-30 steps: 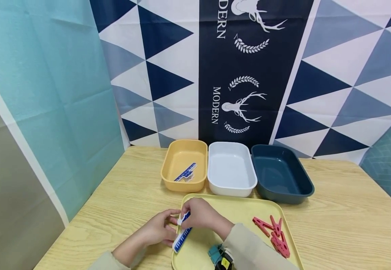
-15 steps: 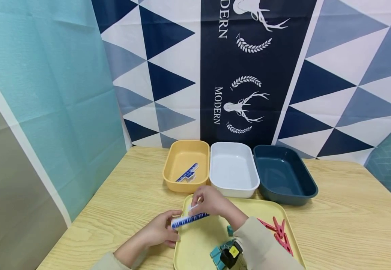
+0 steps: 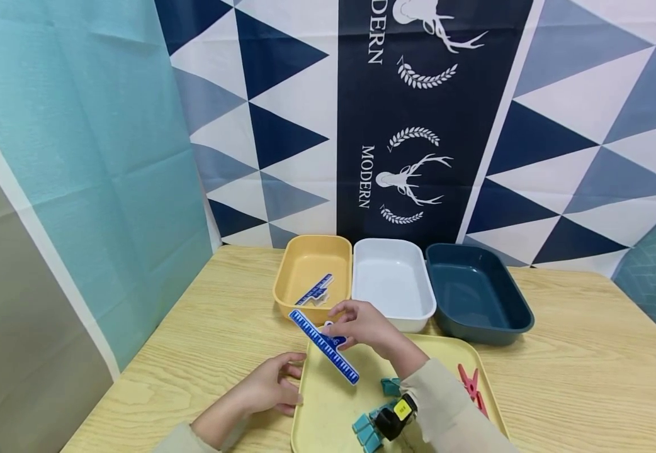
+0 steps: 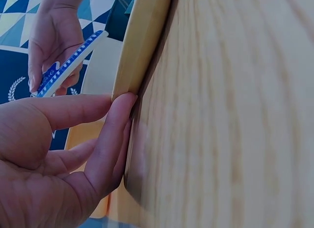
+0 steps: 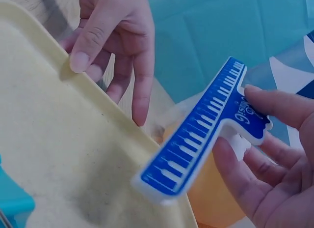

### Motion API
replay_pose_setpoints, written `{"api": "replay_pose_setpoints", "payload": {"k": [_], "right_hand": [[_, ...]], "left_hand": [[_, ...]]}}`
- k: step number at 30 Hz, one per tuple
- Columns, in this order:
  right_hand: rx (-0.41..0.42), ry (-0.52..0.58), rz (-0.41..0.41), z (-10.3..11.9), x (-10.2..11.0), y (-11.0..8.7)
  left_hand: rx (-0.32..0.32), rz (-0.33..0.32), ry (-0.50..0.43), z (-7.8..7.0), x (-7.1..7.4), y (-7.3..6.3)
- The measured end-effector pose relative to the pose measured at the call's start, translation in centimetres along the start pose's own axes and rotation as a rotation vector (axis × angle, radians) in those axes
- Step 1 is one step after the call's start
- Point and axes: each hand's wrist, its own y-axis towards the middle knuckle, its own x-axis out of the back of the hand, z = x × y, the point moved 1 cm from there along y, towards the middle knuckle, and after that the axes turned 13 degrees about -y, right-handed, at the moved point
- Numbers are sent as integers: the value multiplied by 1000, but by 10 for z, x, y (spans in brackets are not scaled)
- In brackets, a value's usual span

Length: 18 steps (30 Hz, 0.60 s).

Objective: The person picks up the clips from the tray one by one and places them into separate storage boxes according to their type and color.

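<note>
With the tray as the dial and twelve o'clock away from the person, the blue clip (image 3: 325, 346) is at about ten o'clock, lifted above the yellow tray (image 3: 325, 415) near its rim. The right hand (image 3: 364, 327) pinches it by the handle, fingers curled to either side, so the long ruler-like bar sticks out unsupported — its weight could twist or tip it if the pinch is loose or too near the edge. Squeezing harder might instead spread the clip and unsettle it.

At nine o'clock the left hand (image 3: 271, 385) pinches the tray rim between thumb and fingers; a tug there would probably shift everything on the tray. The orange bin (image 3: 311, 264), holding a similar clip (image 3: 315, 290), stands at eleven, the white bin (image 3: 390, 277) at twelve, the dark bin (image 3: 469, 283) at one. Carried low, the bar could knock the orange bin's near rim. The right sleeve (image 3: 447, 402) passes near teal binder clips (image 3: 366, 431) and red clothespins (image 3: 468, 380) at three — a dipping forearm could drag them.
</note>
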Motion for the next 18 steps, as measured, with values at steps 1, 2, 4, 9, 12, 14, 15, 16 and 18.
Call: {"api": "replay_pose_setpoints", "payload": {"k": [1, 2, 4, 9, 12, 14, 15, 16, 18], "right_hand": [[-5, 21, 11, -4, 0, 3], [-7, 39, 19, -4, 0, 3], [-9, 82, 29, -5, 0, 4], [-25, 188, 13, -4, 1, 5], [-50, 233, -14, -5, 2, 7], [-63, 261, -35, -5, 3, 9], [-70, 275, -47, -5, 4, 10], [-79, 293, -60, -5, 4, 11], [-97, 326, -86, -5, 6, 13]], "left_hand": [[-3, -2, 1, 0, 0, 0], [-5, -3, 2, 0, 0, -1], [-5, -6, 2, 0, 0, -1], [-2, -8, 3, -1, -1, -1], [-4, -12, 1, -1, -1, -1], [-4, -15, 3, -2, -1, -1], [-3, -15, 5, -2, -1, -1], [-2, -16, 8, -2, -1, -1], [0, -16, 13, -2, -1, -1]]}}
